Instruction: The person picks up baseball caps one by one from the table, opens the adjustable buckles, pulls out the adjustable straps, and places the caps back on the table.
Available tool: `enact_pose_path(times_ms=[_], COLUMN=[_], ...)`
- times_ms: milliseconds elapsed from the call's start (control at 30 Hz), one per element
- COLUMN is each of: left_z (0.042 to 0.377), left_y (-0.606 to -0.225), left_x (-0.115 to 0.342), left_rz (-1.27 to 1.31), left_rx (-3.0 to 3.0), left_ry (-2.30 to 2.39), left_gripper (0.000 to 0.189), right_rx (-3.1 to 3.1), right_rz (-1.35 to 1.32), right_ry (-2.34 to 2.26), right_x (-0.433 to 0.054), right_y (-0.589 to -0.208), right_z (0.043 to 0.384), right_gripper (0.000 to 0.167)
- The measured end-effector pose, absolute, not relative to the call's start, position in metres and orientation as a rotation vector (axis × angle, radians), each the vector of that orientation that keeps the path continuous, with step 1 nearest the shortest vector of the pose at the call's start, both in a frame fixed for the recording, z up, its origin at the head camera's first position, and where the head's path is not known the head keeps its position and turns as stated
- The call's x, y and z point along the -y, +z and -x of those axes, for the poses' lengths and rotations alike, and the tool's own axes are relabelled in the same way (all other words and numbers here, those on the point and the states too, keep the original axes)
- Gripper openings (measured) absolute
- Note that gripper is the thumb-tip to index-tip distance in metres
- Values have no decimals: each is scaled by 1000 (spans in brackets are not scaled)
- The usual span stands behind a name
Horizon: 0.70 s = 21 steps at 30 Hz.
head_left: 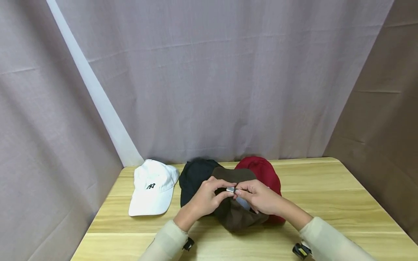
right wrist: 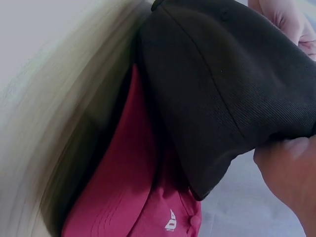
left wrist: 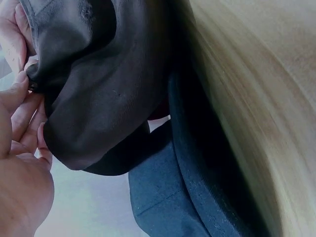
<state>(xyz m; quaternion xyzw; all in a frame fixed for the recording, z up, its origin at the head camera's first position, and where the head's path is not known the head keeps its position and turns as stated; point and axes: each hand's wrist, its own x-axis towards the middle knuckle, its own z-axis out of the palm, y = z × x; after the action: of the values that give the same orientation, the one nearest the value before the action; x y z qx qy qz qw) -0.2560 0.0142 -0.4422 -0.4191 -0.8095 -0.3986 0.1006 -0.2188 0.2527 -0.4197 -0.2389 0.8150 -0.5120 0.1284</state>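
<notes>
Both hands are at the back strap of a dark brown cap [head_left: 240, 221]. My left hand [head_left: 207, 195] pinches the strap's small silver buckle [head_left: 230, 189] between thumb and forefinger. From the other side, my right hand [head_left: 259, 197] pinches the dark strap end beside the buckle. In the left wrist view, the left thumb and fingers meet at the edge of the brown cap [left wrist: 103, 94]. The brown cap [right wrist: 222, 84] hides most of the right fingers in the right wrist view.
A black cap [head_left: 192, 177] lies partly behind the brown one on the left. To the right sits a red cap [head_left: 264, 172], with white lettering in the right wrist view. A white cap [head_left: 153, 185] rests at the wooden table's [head_left: 326, 203] left. Grey curtains [head_left: 209, 90] rise behind.
</notes>
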Motion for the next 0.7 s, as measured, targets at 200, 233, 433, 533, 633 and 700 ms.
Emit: enact_pose_path(times_ms=[200,233,433,533,633,700], left_z=[255,255,256,256,255,255], left_y=[-442,-442,-442,-442,-442,-442], left_x=[-10,-9,-6,-6,-5,-4], left_rz=[1212,1206,1193,1189,1180,1164], left_rx=[2352,2345,2337,2327,2314,2319], left_ry=[-1219,-1230,-1287,-1285,-1272,-1266], left_gripper=[28,28,26,26,26,27], right_rx=[-2343,-2334,-2362,-2380,-2349,-2354], right_rz=[760,776,812,820,853,863], right_ry=[-1533,-1544,-1566,-1575,-1629,-1657], right_x=[-261,-262,-268,-271,-276,-281], right_y=[-422,-422,-425,-424,-423,-422], right_z=[218,218,219,220,221,222], right_gripper=[23,24,32,35,42,47])
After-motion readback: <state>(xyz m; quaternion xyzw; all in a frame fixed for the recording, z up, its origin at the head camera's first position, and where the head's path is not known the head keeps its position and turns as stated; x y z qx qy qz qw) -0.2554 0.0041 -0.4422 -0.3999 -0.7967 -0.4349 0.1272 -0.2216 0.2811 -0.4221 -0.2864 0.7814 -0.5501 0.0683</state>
